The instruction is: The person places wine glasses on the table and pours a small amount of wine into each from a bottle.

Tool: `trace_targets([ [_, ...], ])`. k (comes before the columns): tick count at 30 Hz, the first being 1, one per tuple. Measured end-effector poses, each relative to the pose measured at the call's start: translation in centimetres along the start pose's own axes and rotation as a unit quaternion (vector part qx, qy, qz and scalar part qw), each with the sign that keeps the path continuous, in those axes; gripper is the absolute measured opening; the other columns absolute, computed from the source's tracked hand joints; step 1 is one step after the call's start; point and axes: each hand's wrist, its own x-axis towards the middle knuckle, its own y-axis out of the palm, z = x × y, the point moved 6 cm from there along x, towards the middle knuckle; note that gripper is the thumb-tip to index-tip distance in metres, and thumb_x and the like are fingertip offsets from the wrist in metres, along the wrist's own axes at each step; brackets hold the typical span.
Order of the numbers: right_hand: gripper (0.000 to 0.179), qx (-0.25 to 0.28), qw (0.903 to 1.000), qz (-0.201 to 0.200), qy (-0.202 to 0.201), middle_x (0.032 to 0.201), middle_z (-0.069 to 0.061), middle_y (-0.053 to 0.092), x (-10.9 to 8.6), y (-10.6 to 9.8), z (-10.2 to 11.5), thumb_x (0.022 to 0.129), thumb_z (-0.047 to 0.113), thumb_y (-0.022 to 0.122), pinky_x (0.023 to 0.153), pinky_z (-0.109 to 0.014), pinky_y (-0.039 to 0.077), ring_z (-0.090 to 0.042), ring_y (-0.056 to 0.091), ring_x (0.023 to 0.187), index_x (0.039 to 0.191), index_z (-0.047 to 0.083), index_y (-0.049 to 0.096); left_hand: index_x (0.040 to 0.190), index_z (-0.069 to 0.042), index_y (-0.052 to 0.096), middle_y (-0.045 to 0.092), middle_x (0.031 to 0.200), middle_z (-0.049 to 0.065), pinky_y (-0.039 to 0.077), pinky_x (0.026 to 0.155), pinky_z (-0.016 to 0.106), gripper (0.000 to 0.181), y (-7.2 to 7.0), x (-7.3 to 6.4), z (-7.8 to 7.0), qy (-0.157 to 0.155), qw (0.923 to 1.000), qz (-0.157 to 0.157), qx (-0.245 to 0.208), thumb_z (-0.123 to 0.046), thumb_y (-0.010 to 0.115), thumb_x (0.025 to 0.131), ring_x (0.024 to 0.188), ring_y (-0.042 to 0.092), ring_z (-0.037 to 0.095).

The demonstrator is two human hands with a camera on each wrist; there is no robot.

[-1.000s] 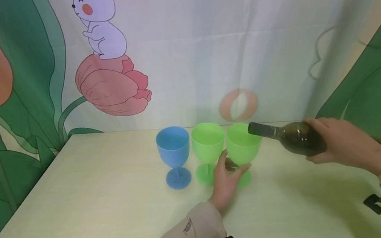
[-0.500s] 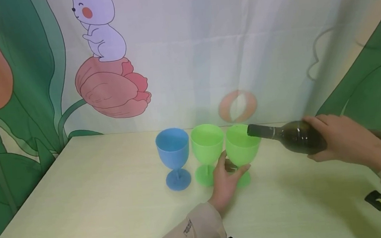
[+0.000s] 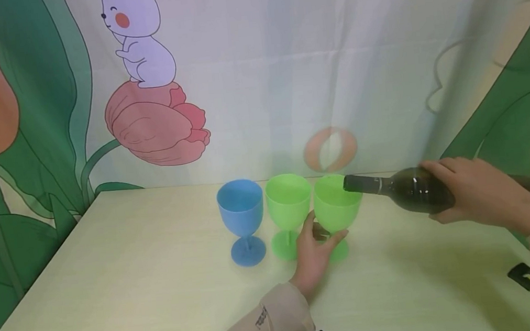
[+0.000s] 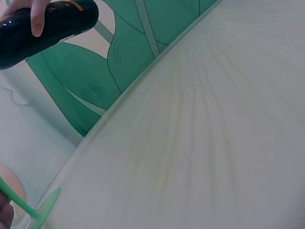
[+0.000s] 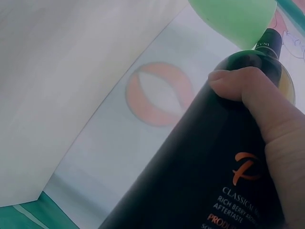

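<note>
My right hand [image 3: 480,188] grips a dark wine bottle [image 3: 418,190], tipped nearly level with its neck pointing left. The mouth of the bottle overlaps the rim of the right green goblet [image 3: 337,206] in the head view. My left hand [image 3: 314,253] pinches that goblet's stem between thumb and fingers; its foot stands on the table. In the left wrist view only the green stem and foot [image 4: 44,207] show at the lower left corner. The right wrist view shows the bottle's printed label [image 5: 233,191] below my thumb. No liquid is visible at the mouth.
A second green goblet [image 3: 289,200] and a blue goblet [image 3: 241,207] stand upright in a row to the left of the held one. The pale table [image 3: 138,282] ends at a printed curtain [image 3: 248,83] just behind the goblets.
The head view has tilted slightly, so the scene sits a little lower. Both hands keep their holds, and the bottle's mouth has dipped very slightly against the goblet's rim.
</note>
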Motion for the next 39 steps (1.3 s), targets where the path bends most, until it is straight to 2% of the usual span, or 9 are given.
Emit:
trace_targets([
  [13, 0.093, -0.004, 0.9999, -0.013, -0.006, 0.098, -0.018, 0.065, 0.08, -0.42, 0.29, 0.05, 0.041, 0.09, 0.068, -0.055, 0.05, -0.033, 0.063, 0.083, 0.122, -0.005, 0.055, 0.132, -0.028, 0.05, 0.06, 0.097, -0.001, 0.046, 0.081, 0.026, 0.059, -0.09, -0.05, 0.14, 0.005, 1.0, -0.003, 0.001, -0.039, 0.076, 0.08, 0.09, 0.055, 0.012],
  [29, 0.093, 0.008, 0.9997, 0.018, 0.01, 0.102, -0.019, 0.066, 0.12, -0.27, 0.04, 0.053, 0.042, 0.09, 0.072, -0.055, 0.051, -0.033, 0.063, 0.087, 0.126, -0.004, 0.053, 0.132, -0.029, 0.05, 0.061, 0.098, -0.003, 0.046, 0.082, 0.026, 0.06, -0.11, -0.12, 0.06, 0.005, 1.0, -0.003, -0.001, -0.039, 0.077, 0.08, 0.09, 0.054, 0.009],
  [39, 0.093, 0.005, 0.9998, 0.019, 0.011, 0.102, -0.018, 0.065, 0.22, -0.23, -0.12, 0.053, 0.042, 0.089, 0.072, -0.055, 0.05, -0.033, 0.063, 0.085, 0.125, -0.005, 0.053, 0.133, -0.028, 0.05, 0.06, 0.097, -0.003, 0.046, 0.082, 0.025, 0.061, -0.07, -0.11, -0.02, 0.003, 1.0, -0.001, 0.003, -0.04, 0.077, 0.08, 0.09, 0.055, 0.011],
])
